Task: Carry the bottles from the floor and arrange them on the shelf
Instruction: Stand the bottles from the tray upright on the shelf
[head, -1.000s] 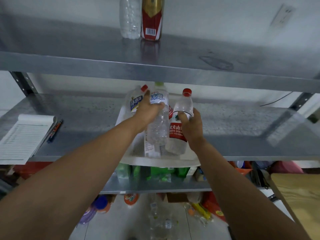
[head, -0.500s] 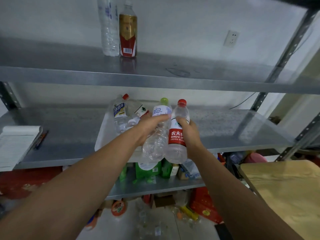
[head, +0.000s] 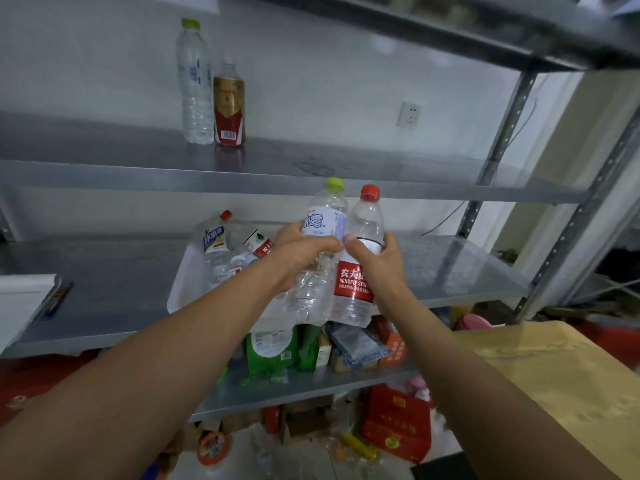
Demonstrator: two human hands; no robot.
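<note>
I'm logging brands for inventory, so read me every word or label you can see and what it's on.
"农夫山" / "NONGFU SPR": red label, red-capped bottle in the right hand; the hand covers the rest.
Green-capped bottle in the left hand: blue lettering, too stylised to read.
Tray bottles and gold-and-red bottle: too blurred.

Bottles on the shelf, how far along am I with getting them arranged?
Early. Done: a tall clear bottle and a gold-labelled bottle stand side by side on the upper shelf. In hand: your left hand grips a green-capped bottle, your right hand a red-capped bottle. Left: several bottles lie jumbled in the white tray on the middle shelf; the floor is too blurred to count.
</note>
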